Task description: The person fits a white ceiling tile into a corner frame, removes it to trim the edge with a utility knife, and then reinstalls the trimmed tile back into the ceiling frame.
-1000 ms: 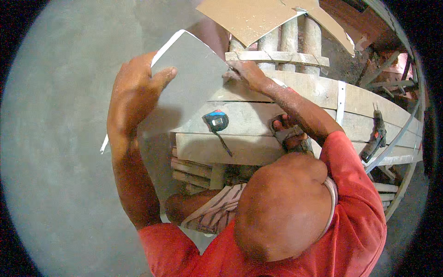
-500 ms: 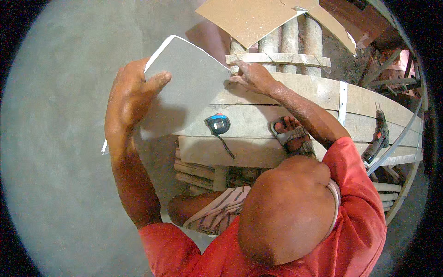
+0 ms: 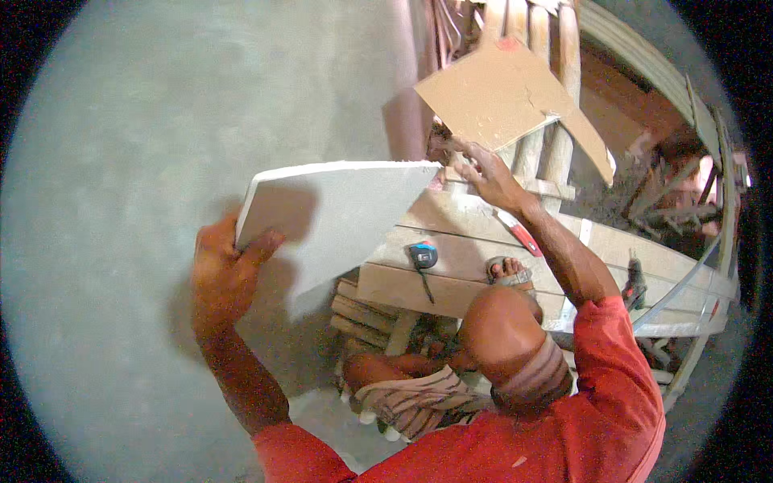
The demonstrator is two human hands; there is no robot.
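Observation:
My left hand (image 3: 229,278) grips the left end of a grey board (image 3: 338,209) with a white rough edge, its thumb on the face. My right hand (image 3: 483,173) is just beyond the board's right corner, fingers apart and slightly blurred; whether a fingertip touches it I cannot tell. Below lie a black-and-blue tape measure (image 3: 423,256) with a dark strap and a red-handled cutting tool (image 3: 522,236), partly behind my right forearm, both on wooden planks (image 3: 415,286).
A brown board (image 3: 499,88) lies across upright-running poles (image 3: 564,169) at the top. A dark power tool (image 3: 634,286) and long metal strip (image 3: 676,286) are on the right. My sandalled foot (image 3: 509,274) rests on the planks. A grey wall or floor (image 3: 121,201) fills the left.
The view has shifted, so the planks and brown board appear lower. The grey board has tilted, its top edge now nearly level, and my right hand's fingers have moved off its face.

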